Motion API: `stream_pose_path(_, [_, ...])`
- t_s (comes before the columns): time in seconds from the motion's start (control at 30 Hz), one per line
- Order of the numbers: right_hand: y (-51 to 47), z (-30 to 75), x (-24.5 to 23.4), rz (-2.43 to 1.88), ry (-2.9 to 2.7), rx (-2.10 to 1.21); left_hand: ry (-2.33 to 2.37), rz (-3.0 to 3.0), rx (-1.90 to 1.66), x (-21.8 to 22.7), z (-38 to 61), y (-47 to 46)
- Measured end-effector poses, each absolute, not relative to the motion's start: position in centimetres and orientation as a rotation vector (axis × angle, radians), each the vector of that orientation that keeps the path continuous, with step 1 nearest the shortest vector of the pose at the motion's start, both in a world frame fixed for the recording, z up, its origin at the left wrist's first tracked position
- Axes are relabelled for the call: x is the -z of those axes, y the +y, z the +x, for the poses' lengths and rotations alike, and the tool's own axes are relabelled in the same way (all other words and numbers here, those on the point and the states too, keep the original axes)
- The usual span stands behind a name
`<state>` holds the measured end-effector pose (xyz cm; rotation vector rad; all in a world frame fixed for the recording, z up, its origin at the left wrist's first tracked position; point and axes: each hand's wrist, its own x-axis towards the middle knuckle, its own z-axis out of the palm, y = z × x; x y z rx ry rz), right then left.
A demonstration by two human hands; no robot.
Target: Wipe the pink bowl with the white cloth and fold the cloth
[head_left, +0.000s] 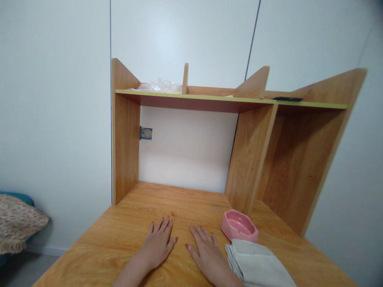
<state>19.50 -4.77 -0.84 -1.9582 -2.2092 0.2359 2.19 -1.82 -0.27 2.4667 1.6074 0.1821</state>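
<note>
Resting bare left hand (158,244) and right hand (208,254) palm-down on brown wood-grain surface (98,247) with fingers (163,225) slightly spread, gripping nothing. Looks unstarted; see folded light-grey cloth (260,263) beside right hand, faceted pink bowl (235,234) behind cloth, both ungrasped.

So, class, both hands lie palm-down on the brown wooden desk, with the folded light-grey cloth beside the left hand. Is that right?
Not the left hand: the folded light-grey cloth lies beside the right hand, as the head view shows. The rest stands.
</note>
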Motion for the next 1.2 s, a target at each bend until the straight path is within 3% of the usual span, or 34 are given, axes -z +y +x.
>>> stream_pose_path(1.2, [-4.76, 19.45, 0.61, -1.997, -2.246, -0.235, 1.612, 2.47, -0.177, 0.25, 2.15, -1.86])
